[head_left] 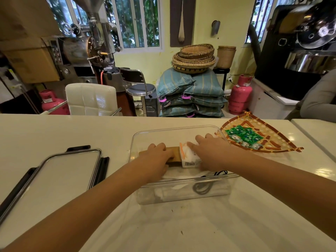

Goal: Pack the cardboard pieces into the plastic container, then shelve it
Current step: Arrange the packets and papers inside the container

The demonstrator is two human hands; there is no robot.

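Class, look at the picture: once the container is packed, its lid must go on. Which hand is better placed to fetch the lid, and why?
Probably the left hand. The lid lies on the table left of the container, on that arm's side; the right hand would have to cross over.

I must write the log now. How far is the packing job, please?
Partly done. The plastic container already holds items. In hand: the left hand presses brown cardboard pieces inside it, and the right hand rests on a white packet. Left: the lid still lies beside it on the table; closing and shelving remain.
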